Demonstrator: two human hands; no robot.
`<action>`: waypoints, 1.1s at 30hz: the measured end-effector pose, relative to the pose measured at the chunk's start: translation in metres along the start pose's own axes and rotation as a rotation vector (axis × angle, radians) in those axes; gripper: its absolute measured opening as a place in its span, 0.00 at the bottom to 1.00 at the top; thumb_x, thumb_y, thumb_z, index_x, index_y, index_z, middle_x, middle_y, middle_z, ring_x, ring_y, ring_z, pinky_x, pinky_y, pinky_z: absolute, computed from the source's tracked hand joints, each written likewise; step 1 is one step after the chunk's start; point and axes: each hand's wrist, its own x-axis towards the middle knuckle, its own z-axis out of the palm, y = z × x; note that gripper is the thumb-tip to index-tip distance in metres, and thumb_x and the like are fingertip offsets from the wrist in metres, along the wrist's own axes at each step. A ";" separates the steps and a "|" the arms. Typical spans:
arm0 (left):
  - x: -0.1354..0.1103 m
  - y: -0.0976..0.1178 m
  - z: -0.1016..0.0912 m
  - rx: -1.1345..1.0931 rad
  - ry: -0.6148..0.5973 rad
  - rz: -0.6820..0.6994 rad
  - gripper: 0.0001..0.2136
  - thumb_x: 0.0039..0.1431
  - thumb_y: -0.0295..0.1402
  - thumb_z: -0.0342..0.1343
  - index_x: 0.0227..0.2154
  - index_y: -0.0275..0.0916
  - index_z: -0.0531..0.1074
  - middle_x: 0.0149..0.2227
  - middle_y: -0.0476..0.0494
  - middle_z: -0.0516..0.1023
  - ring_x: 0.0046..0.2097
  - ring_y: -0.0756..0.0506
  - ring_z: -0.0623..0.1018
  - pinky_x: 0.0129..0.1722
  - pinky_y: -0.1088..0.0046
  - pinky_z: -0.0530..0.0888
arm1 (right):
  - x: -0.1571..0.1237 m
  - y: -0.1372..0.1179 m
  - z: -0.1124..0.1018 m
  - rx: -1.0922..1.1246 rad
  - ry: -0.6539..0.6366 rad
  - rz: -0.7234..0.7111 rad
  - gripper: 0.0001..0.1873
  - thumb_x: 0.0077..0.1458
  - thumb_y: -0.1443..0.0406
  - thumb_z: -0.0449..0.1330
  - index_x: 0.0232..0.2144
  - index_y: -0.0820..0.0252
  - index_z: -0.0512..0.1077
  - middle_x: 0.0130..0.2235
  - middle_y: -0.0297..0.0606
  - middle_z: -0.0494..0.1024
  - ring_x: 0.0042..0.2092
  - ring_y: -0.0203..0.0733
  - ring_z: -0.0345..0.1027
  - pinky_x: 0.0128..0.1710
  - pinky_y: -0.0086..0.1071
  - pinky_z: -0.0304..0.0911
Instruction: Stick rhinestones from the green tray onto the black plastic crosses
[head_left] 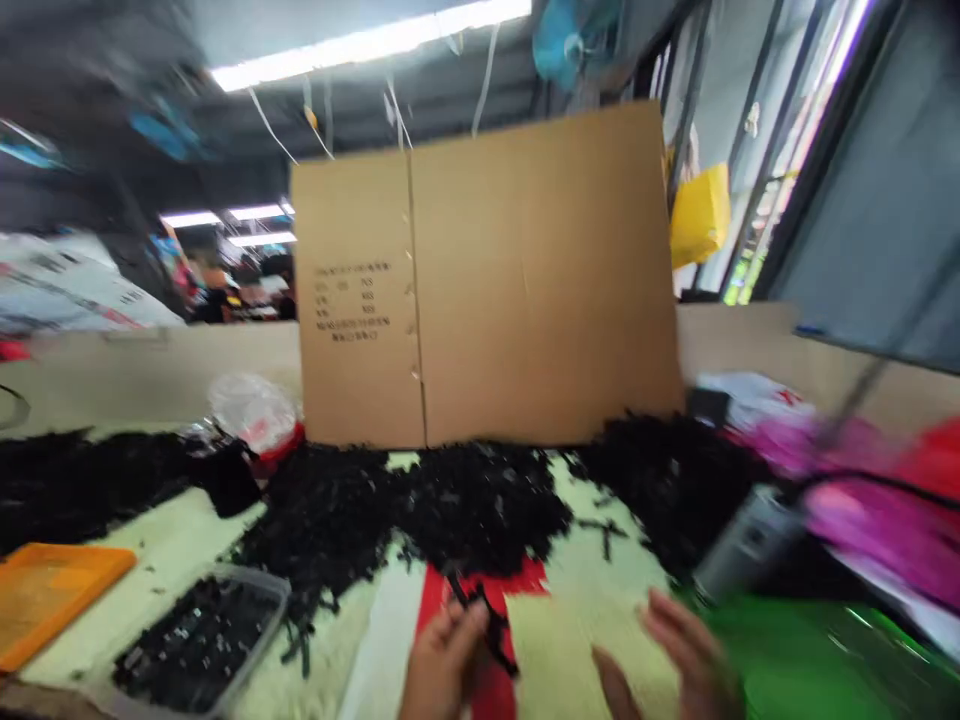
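- Head view: the left hand (442, 665), at the near edge of the tabletop (180, 545), pinches a small black part (484, 620) over a red sheet (487, 590); its fingers are closed on the part.
- The right hand (686, 650) hovers open and empty just right of it, blurred, above a pale sheet (577, 625).
- A pile (450, 505) of like parts lies mid-tabletop before an upright cardboard (487, 280); a clear tub (202, 630) of them sits near the left corner, beside an orange tray (52, 590).
- Judged: the part is thin and may twist, so grip it near its middle and bring the free hand in to steady it.
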 end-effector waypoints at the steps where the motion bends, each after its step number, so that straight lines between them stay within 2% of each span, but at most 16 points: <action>1: -0.012 -0.006 0.009 -0.027 0.032 -0.041 0.20 0.31 0.54 0.69 0.22 0.46 0.74 0.31 0.39 0.79 0.36 0.40 0.79 0.39 0.59 0.71 | 0.008 0.003 -0.011 -0.120 0.151 -0.164 0.23 0.47 0.63 0.69 0.45 0.56 0.67 0.53 0.45 0.64 0.60 0.56 0.54 0.61 0.52 0.49; 2: -0.021 -0.007 0.015 -0.026 0.072 -0.079 0.19 0.30 0.50 0.71 0.20 0.43 0.72 0.28 0.41 0.78 0.32 0.43 0.78 0.37 0.63 0.72 | 0.018 0.005 -0.019 -0.195 0.233 -0.254 0.29 0.49 0.63 0.68 0.51 0.58 0.62 0.57 0.49 0.58 0.62 0.58 0.50 0.60 0.55 0.49; 3: -0.026 -0.007 0.021 -0.042 0.095 -0.148 0.19 0.29 0.45 0.73 0.21 0.41 0.72 0.27 0.44 0.78 0.30 0.45 0.78 0.36 0.67 0.72 | 0.027 0.009 -0.026 -0.245 0.241 -0.292 0.34 0.52 0.62 0.66 0.56 0.58 0.56 0.60 0.50 0.53 0.63 0.58 0.47 0.59 0.56 0.51; 4: -0.027 -0.005 0.026 -0.028 0.081 -0.237 0.17 0.33 0.41 0.73 0.23 0.40 0.73 0.27 0.45 0.79 0.29 0.47 0.78 0.34 0.71 0.73 | 0.036 0.013 -0.031 -0.280 0.236 -0.294 0.37 0.53 0.60 0.64 0.60 0.57 0.51 0.61 0.50 0.51 0.63 0.57 0.47 0.59 0.56 0.52; 7: -0.020 -0.004 0.041 0.064 0.058 -0.449 0.07 0.47 0.32 0.66 0.27 0.37 0.74 0.26 0.48 0.79 0.25 0.51 0.77 0.28 0.77 0.73 | 0.060 0.023 -0.039 -0.333 0.127 -0.252 0.43 0.54 0.56 0.62 0.64 0.53 0.42 0.64 0.49 0.47 0.65 0.54 0.43 0.60 0.54 0.50; 9: -0.017 -0.007 0.052 0.099 0.005 -0.498 0.02 0.55 0.27 0.60 0.28 0.36 0.74 0.28 0.48 0.80 0.28 0.51 0.78 0.28 0.79 0.74 | 0.076 0.029 -0.043 -0.334 0.156 -0.237 0.46 0.53 0.54 0.63 0.64 0.51 0.40 0.66 0.49 0.42 0.65 0.54 0.43 0.60 0.52 0.53; 10: -0.015 -0.009 0.058 0.110 -0.025 -0.501 0.03 0.56 0.25 0.58 0.28 0.35 0.74 0.29 0.47 0.81 0.29 0.51 0.79 0.29 0.79 0.75 | 0.085 0.032 -0.044 -0.320 0.182 -0.225 0.47 0.53 0.54 0.63 0.65 0.51 0.39 0.66 0.49 0.41 0.65 0.53 0.45 0.59 0.51 0.55; 12: -0.013 -0.012 0.071 0.124 -0.092 -0.495 0.05 0.58 0.24 0.56 0.28 0.34 0.74 0.29 0.45 0.81 0.30 0.51 0.79 0.28 0.79 0.76 | 0.104 0.042 -0.043 -0.246 0.181 -0.178 0.47 0.53 0.54 0.63 0.65 0.50 0.39 0.65 0.50 0.45 0.62 0.52 0.51 0.57 0.49 0.58; 14: -0.008 -0.015 0.087 0.123 -0.152 -0.487 0.06 0.58 0.23 0.55 0.27 0.33 0.74 0.27 0.45 0.80 0.29 0.50 0.79 0.28 0.78 0.76 | 0.124 0.057 -0.037 -0.091 0.072 -0.117 0.47 0.51 0.54 0.63 0.64 0.49 0.40 0.61 0.49 0.57 0.56 0.48 0.60 0.54 0.46 0.62; 16: 0.000 -0.017 0.104 0.120 -0.194 -0.489 0.07 0.58 0.22 0.55 0.25 0.33 0.73 0.25 0.45 0.79 0.27 0.50 0.79 0.27 0.78 0.77 | 0.141 0.073 -0.027 0.107 -0.063 -0.057 0.42 0.51 0.54 0.63 0.61 0.49 0.45 0.48 0.42 0.70 0.47 0.43 0.68 0.47 0.40 0.66; 18: 0.007 -0.020 0.120 0.120 -0.222 -0.507 0.08 0.58 0.22 0.55 0.24 0.33 0.72 0.24 0.44 0.79 0.26 0.51 0.79 0.27 0.78 0.77 | 0.152 0.083 -0.016 0.237 -0.136 -0.015 0.34 0.51 0.56 0.63 0.56 0.49 0.53 0.36 0.32 0.72 0.36 0.38 0.68 0.39 0.34 0.68; 21: 0.017 -0.029 0.136 0.150 -0.251 -0.540 0.08 0.58 0.22 0.55 0.24 0.32 0.72 0.25 0.42 0.80 0.26 0.51 0.79 0.27 0.79 0.77 | 0.157 0.080 -0.011 0.296 -0.143 -0.004 0.23 0.49 0.61 0.64 0.46 0.51 0.61 0.29 0.26 0.68 0.29 0.33 0.64 0.31 0.28 0.64; 25: 0.023 -0.040 0.145 0.226 -0.277 -0.562 0.06 0.57 0.22 0.57 0.25 0.30 0.72 0.27 0.41 0.80 0.26 0.51 0.78 0.25 0.80 0.76 | 0.151 0.057 -0.034 0.337 -0.176 0.025 0.15 0.49 0.63 0.64 0.38 0.54 0.64 0.29 0.26 0.70 0.30 0.32 0.65 0.33 0.28 0.64; 29: 0.025 -0.042 0.147 0.269 -0.289 -0.586 0.05 0.57 0.22 0.57 0.25 0.31 0.73 0.27 0.42 0.80 0.27 0.52 0.78 0.25 0.81 0.76 | 0.136 0.043 -0.069 0.208 -0.228 0.092 0.16 0.52 0.59 0.63 0.42 0.55 0.68 0.23 0.25 0.69 0.25 0.33 0.63 0.28 0.29 0.64; 33: 0.024 -0.040 0.148 0.284 -0.299 -0.596 0.06 0.57 0.22 0.58 0.25 0.31 0.73 0.26 0.43 0.80 0.26 0.52 0.78 0.24 0.81 0.76 | 0.110 0.047 -0.087 0.213 -0.228 0.160 0.17 0.56 0.58 0.60 0.48 0.56 0.69 0.20 0.25 0.68 0.23 0.34 0.62 0.25 0.29 0.62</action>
